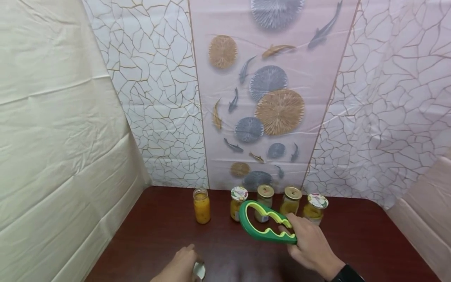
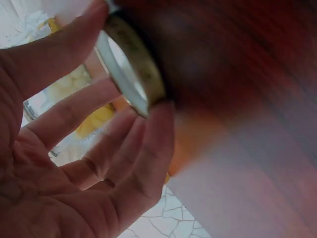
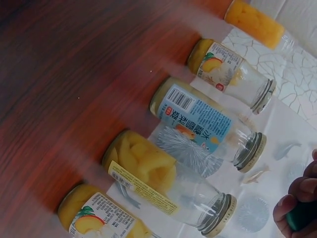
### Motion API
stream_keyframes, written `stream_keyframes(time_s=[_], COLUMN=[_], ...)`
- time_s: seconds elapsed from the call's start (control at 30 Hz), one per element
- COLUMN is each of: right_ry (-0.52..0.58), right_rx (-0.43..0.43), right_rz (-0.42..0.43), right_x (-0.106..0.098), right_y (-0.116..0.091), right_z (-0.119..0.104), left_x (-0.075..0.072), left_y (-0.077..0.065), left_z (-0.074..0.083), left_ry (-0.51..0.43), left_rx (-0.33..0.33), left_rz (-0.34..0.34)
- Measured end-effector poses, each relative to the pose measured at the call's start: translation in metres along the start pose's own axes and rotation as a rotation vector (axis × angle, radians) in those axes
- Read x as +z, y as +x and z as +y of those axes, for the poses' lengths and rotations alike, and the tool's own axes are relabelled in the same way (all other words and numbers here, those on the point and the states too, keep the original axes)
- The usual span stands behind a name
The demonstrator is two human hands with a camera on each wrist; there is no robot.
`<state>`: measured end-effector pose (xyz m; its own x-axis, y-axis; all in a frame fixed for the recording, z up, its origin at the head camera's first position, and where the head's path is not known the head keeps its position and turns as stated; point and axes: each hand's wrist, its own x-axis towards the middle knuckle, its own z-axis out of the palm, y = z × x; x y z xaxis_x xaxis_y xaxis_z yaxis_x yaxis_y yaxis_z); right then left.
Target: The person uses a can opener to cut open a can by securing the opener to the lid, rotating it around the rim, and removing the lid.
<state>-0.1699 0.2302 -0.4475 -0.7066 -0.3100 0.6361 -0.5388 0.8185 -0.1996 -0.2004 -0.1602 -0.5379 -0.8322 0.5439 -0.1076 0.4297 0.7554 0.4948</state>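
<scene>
My left hand (image 1: 180,264) pinches a round metal jar lid (image 2: 133,64) by its rim, thumb on one side and fingertips on the other, low over the table. The lid is tilted, its pale inside showing. My right hand (image 1: 311,242) grips the handle end of a green jar opener (image 1: 262,235) with a yellow-green toothed inner edge. Its loop points left, in front of the lidded jars. An open glass jar (image 1: 202,208) of orange contents stands upright, beyond the left hand.
A row of lidded glass jars runs along the back: one with a white patterned lid (image 1: 239,193), two with gold lids (image 1: 265,190) (image 1: 293,192), and another white patterned lid (image 1: 318,200) at right. The dark red table (image 1: 148,239) meets patterned cloth walls (image 1: 169,117).
</scene>
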Motion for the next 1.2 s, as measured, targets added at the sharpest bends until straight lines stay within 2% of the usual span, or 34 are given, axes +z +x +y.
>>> stream_keyframes(time_s=[0.17,0.3,0.47,0.6,0.73,0.83,1.03,1.2], right_ry=[-0.002,-0.015,-0.028,-0.024,-0.025,-0.031,-0.047,-0.047], right_rx=[-0.006,0.008,0.002,-0.002,-0.004,0.018,0.069,0.077], right_rz=[-0.022,-0.019,-0.007,-0.004,0.011,0.014,-0.006,-0.031], right_x=[-0.001,0.0,0.0,0.001,0.002,0.003,0.003,0.003], right_y=[-0.003,-0.005,-0.008,-0.01,-0.01,-0.009,-0.008,-0.008], right_z=[0.0,0.001,0.004,0.005,0.007,0.009,0.012,0.012], left_x=[-0.016,-0.019,-0.019,-0.02,-0.02,-0.021,-0.026,-0.029], left_y=[-0.005,-0.007,-0.006,-0.006,-0.002,0.003,0.016,0.031], left_z=[0.024,0.034,0.036,0.036,0.037,0.036,0.036,0.03], left_ry=[-0.005,0.021,0.007,0.029,0.091,0.131,0.131,0.173], left_rx=[-0.049,-0.082,-0.124,-0.116,-0.079,-0.061,-0.12,-0.124], left_rz=[0.026,0.028,0.005,0.015,0.048,0.072,0.078,0.111])
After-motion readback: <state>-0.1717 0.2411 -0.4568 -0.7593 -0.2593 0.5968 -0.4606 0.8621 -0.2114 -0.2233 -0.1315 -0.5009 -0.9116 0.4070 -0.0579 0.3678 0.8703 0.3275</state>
